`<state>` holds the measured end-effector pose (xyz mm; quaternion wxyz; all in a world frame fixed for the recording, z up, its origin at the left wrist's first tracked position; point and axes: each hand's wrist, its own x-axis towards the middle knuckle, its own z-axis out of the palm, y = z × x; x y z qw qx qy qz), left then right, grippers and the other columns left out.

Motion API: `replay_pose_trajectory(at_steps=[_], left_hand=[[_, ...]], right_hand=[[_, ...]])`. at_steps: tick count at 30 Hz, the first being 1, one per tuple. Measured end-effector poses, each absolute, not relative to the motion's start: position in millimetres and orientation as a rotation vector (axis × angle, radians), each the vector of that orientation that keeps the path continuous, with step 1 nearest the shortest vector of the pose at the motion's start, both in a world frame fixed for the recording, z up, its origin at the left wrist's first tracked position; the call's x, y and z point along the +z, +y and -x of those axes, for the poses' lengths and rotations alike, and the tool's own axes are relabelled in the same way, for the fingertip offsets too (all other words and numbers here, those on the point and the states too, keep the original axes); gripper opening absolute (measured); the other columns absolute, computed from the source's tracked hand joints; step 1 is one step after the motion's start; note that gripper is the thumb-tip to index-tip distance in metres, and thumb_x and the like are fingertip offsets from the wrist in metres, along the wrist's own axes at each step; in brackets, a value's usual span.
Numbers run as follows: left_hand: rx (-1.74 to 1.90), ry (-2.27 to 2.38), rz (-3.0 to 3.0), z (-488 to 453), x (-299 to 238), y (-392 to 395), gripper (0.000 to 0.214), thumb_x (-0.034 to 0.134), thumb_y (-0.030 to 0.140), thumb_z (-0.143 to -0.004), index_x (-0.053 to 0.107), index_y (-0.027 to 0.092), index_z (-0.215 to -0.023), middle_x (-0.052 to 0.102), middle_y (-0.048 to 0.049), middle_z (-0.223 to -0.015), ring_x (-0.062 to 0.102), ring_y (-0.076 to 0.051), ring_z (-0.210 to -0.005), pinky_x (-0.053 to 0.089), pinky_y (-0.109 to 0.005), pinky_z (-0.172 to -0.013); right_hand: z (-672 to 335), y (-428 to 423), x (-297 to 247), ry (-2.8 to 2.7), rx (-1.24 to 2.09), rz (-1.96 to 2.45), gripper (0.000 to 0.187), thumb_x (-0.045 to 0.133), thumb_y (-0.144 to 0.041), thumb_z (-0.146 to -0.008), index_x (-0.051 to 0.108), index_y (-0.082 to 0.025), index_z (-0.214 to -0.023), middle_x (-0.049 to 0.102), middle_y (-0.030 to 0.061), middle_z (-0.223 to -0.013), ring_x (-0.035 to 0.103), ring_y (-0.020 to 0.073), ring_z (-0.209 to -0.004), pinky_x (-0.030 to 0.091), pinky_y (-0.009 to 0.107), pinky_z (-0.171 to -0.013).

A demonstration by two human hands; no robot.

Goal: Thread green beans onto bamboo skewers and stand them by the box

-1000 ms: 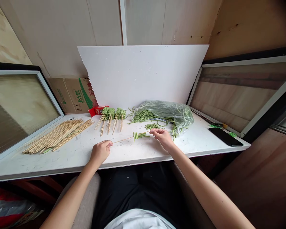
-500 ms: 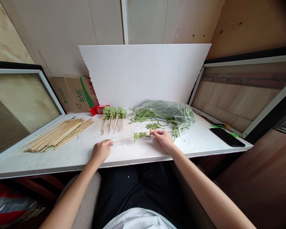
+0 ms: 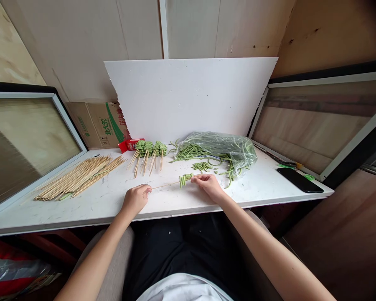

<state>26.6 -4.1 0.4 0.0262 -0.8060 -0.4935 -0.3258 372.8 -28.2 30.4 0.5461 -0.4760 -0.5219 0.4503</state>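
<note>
My left hand (image 3: pixel 136 198) is closed in a pinch around one end of a thin bamboo skewer (image 3: pixel 164 185), just above the front part of the white table. Short cut green bean pieces (image 3: pixel 183 180) are threaded side by side near the skewer's other end. There my right hand (image 3: pixel 207 186) pinches at the bean pieces, its fingertips covering the skewer's tip. Just behind it lies a small heap of cut beans (image 3: pixel 201 166). Finished bean skewers (image 3: pixel 148 148) are stacked farther back, their bare sticks pointing toward me.
Loose bamboo skewers (image 3: pixel 78 175) lie piled at the left. A clear plastic bag (image 3: pixel 219 144) of long green beans rests at the back right. A black phone (image 3: pixel 299 179) lies near the right edge. Behind stand a white foam board (image 3: pixel 191 98) and a cardboard box (image 3: pixel 97 125).
My right hand has moved a little left, toward my left hand. The bean pieces on the skewer sit closer together. My left hand has barely shifted.
</note>
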Motion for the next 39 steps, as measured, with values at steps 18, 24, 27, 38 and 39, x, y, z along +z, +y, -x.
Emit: replay_pose_trajectory(at_steps=[18, 24, 27, 38, 39], left_hand=[[-1.056, -1.676, 2.379, -32, 8, -10, 0.026, 0.05, 0.012, -0.086, 0.073, 0.024, -0.09, 0.081, -0.002, -0.088, 0.075, -0.022, -0.083, 0.051, -0.028, -0.072], [-1.041, -1.669, 2.392, -32, 8, -10, 0.027, 0.05, 0.012, -0.086, 0.073, 0.024, -0.091, 0.081, -0.0014, -0.089, 0.075, -0.021, -0.082, 0.051, -0.028, -0.072], [-1.033, -1.657, 2.395, -32, 7, -10, 0.026, 0.05, 0.012, -0.087, 0.073, 0.024, -0.091, 0.081, -0.0013, -0.089, 0.074, -0.021, -0.081, 0.051, -0.028, -0.071], [-1.079, -1.66, 2.376, -32, 10, -10, 0.026, 0.049, 0.014, -0.087, 0.073, 0.024, -0.09, 0.081, -0.0017, -0.089, 0.075, -0.021, -0.083, 0.052, -0.028, -0.072], [-1.081, -1.659, 2.374, -32, 10, -10, 0.025, 0.05, 0.014, -0.087, 0.073, 0.024, -0.09, 0.081, -0.0017, -0.089, 0.075, -0.021, -0.083, 0.051, -0.027, -0.072]], right_hand=[[-394, -14, 27, -1.54, 0.442, 1.35, 0.042, 0.056, -0.042, -0.1, 0.069, -0.021, -0.133, 0.078, 0.0126, -0.107, 0.065, 0.0302, -0.102, 0.049, 0.046, -0.093], [-386, -13, 15, -1.927, -0.017, 1.536, 0.034, 0.06, -0.02, -0.097, 0.071, -0.022, -0.129, 0.076, 0.0117, -0.107, 0.055, 0.0343, -0.108, 0.045, 0.044, -0.094], [-383, -12, 12, -1.937, -0.082, 1.599, 0.027, 0.058, -0.017, -0.097, 0.078, -0.023, -0.114, 0.074, 0.0127, -0.104, 0.054, 0.0344, -0.105, 0.044, 0.043, -0.089], [-395, -9, 25, -1.649, 0.36, 1.433, 0.022, 0.064, -0.039, -0.095, 0.078, -0.022, -0.093, 0.076, 0.0116, -0.097, 0.061, 0.0316, -0.099, 0.045, 0.043, -0.088], [-398, -9, 27, -1.567, 0.499, 1.374, 0.026, 0.067, -0.046, -0.093, 0.077, -0.022, -0.094, 0.077, 0.011, -0.097, 0.063, 0.0298, -0.096, 0.046, 0.042, -0.087]])
